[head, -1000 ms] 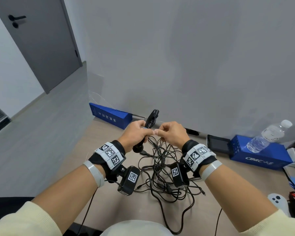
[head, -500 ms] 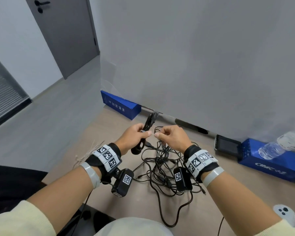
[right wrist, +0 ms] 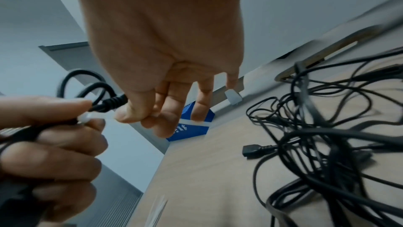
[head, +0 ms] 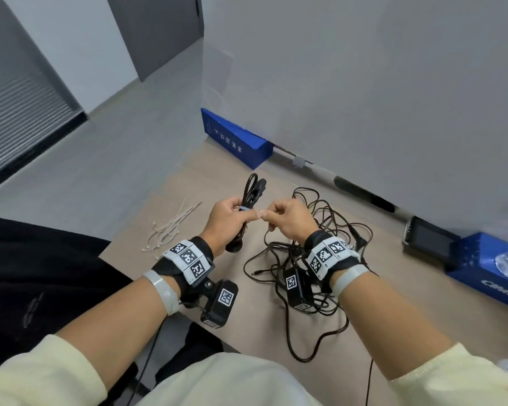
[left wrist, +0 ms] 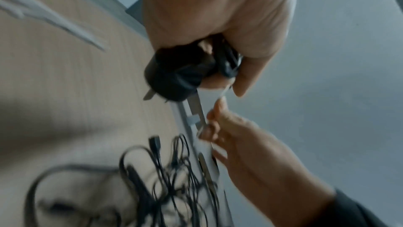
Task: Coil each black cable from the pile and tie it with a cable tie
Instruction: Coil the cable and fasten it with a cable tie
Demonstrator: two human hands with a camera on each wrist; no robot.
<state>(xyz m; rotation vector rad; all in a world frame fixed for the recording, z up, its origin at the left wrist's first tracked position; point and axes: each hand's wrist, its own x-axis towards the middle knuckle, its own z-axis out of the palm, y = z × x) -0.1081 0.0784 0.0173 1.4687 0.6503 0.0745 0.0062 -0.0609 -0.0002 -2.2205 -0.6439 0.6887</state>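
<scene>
Left hand (head: 228, 219) fist wrapped round coiled black cable (head: 250, 192), held above desk. Right hand (head: 288, 219) pinches cable tie (right wrist: 96, 116) tail beside that grip. Loose cable pile (head: 311, 259) under right hand. Spare ties (head: 170, 227) left of grip. Blue box (head: 235, 139) beyond.

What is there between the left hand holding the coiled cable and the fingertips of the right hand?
Only a short stretch of white cable tie, running from the coiled cable in the left hand to the right hand; the right wrist view shows it best.
</scene>
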